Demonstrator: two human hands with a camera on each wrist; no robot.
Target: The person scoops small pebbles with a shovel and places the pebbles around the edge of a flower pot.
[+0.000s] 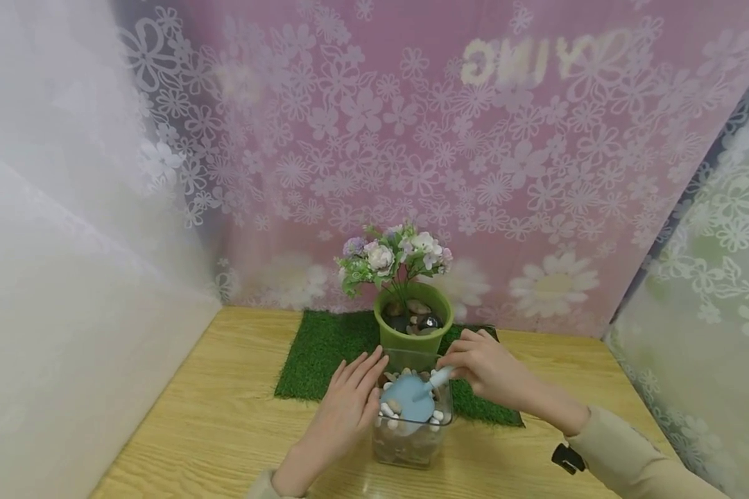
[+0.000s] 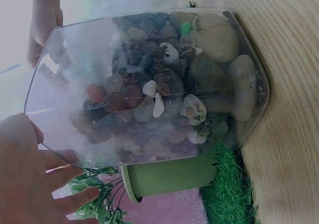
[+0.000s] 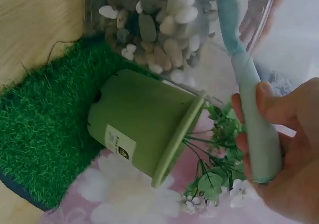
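Note:
My right hand (image 1: 489,371) grips the pale handle of a small blue toy shovel (image 1: 412,402). The shovel's blade lies inside the mouth of a clear plastic container (image 1: 406,454), over the pebbles (image 3: 172,50) heaped there. White, brown, dark and reddish stones show through the container's wall in the left wrist view. My left hand (image 1: 346,402) rests at the container's left side, fingers extended along the rim and the thumb near the front edge. Right behind the container stands a green flowerpot (image 3: 142,117) with stones in it.
Artificial flowers (image 1: 381,258) in white and purple rise from the flowerpot. A green grass mat (image 1: 324,346) lies beneath the pot on the wooden table (image 1: 225,416). Pink floral curtain (image 1: 374,152) closes off the back, and pale curtains hang at both sides.

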